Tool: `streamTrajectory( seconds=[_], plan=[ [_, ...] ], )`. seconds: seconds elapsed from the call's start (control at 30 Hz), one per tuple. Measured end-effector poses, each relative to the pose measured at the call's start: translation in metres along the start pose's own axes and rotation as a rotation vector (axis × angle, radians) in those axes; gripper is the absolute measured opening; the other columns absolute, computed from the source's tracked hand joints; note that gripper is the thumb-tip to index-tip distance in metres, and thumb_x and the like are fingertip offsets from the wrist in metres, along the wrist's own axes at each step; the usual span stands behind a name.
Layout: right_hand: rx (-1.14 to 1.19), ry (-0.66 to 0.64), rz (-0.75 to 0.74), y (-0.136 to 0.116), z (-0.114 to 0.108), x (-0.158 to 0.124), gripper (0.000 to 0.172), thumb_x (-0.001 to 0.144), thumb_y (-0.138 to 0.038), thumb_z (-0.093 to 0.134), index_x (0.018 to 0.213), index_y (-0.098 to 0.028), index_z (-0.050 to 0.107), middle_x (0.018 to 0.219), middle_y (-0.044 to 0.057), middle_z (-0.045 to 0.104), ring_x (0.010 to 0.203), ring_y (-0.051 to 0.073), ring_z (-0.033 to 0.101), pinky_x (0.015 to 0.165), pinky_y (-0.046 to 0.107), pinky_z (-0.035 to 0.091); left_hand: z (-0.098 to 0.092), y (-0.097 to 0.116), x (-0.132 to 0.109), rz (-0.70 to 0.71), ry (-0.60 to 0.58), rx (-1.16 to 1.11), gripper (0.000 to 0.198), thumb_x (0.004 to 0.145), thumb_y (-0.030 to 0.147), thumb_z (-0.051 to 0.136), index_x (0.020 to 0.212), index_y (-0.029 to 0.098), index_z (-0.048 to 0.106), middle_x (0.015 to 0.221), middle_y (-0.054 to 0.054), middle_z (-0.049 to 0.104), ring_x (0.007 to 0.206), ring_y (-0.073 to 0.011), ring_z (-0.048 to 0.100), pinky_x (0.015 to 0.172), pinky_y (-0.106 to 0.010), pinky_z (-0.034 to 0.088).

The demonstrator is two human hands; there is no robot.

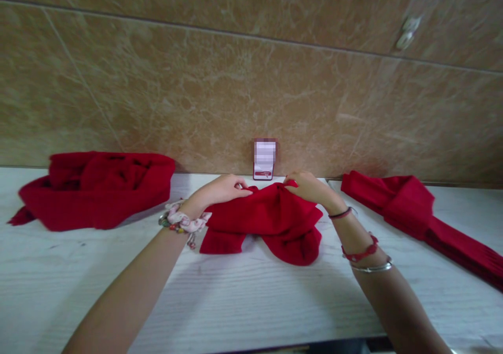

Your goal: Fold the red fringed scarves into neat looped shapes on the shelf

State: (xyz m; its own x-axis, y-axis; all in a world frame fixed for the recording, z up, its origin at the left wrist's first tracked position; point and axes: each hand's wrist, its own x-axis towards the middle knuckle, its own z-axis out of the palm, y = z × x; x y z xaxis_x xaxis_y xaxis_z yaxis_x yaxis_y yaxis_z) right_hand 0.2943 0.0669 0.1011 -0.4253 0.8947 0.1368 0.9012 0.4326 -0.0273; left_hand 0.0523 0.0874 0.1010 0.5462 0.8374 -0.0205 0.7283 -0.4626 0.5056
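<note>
A red scarf [261,218] lies bunched on the white table in front of me, one flat end and one rounded fold hanging toward the near edge. My left hand [226,189] pinches its far edge on the left. On the far right part of the same edge, my right hand [304,189] has its fingers closed on the cloth. Some fingertips are hidden in the folds. Between my hands, just beyond the cloth, a phone [264,160] leans against the wall with its screen lit.
A heap of red cloth [102,202] lies at the left. To the right, another red scarf [412,212] with a fringed end stretches toward the near right. A brown marbled wall [204,92] borders the white table [251,301] at the back.
</note>
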Motion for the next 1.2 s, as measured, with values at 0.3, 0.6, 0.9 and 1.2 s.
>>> streamTrajectory(
  seconds=[0.3,0.6,0.9,1.2],
  plan=[
    [-0.026,-0.047,0.046,0.005,0.007,0.004,0.016,0.083,-0.019,0.054,0.084,-0.016,0.069,0.096,0.01,0.069,0.094,0.02,0.061,0.076,0.024,0.042,0.009,0.008,0.006,0.057,0.211,0.081,0.024,0.079,0.034,0.052,0.074,0.015,0.065,0.079,-0.005,0.067,0.077,-0.0172,0.059,0.072,-0.026,0.043],
    [0.133,0.783,0.416,0.004,-0.037,-0.014,0.014,0.085,-0.02,0.05,0.08,-0.016,0.063,0.094,0.013,0.064,0.092,0.021,0.056,0.081,0.031,0.044,-0.048,0.011,-0.03,-0.123,1.094,0.263,0.028,0.086,0.031,0.041,0.087,0.014,0.064,0.11,-0.009,0.058,0.107,-0.0188,0.051,0.095,-0.029,0.037],
    [0.193,-0.274,0.032,0.027,-0.039,-0.034,0.01,0.073,-0.016,0.062,0.07,-0.019,0.07,0.076,0.001,0.07,0.073,0.017,0.063,0.067,0.026,0.047,-0.059,-0.022,-0.045,-0.175,-0.225,0.25,0.025,0.066,0.042,0.055,0.068,0.021,0.067,0.072,0.0,0.067,0.069,-0.0179,0.058,0.062,-0.023,0.041],
    [0.101,0.027,-0.024,-0.025,-0.009,-0.006,0.03,0.089,-0.036,0.047,0.085,-0.019,0.071,0.092,0.007,0.07,0.082,0.016,0.063,0.072,0.024,0.043,-0.013,0.005,-0.014,-0.196,0.081,0.338,0.048,0.08,0.058,0.041,0.076,0.018,0.066,0.077,-0.008,0.068,0.066,-0.0195,0.059,0.057,-0.026,0.037]
  ],
)
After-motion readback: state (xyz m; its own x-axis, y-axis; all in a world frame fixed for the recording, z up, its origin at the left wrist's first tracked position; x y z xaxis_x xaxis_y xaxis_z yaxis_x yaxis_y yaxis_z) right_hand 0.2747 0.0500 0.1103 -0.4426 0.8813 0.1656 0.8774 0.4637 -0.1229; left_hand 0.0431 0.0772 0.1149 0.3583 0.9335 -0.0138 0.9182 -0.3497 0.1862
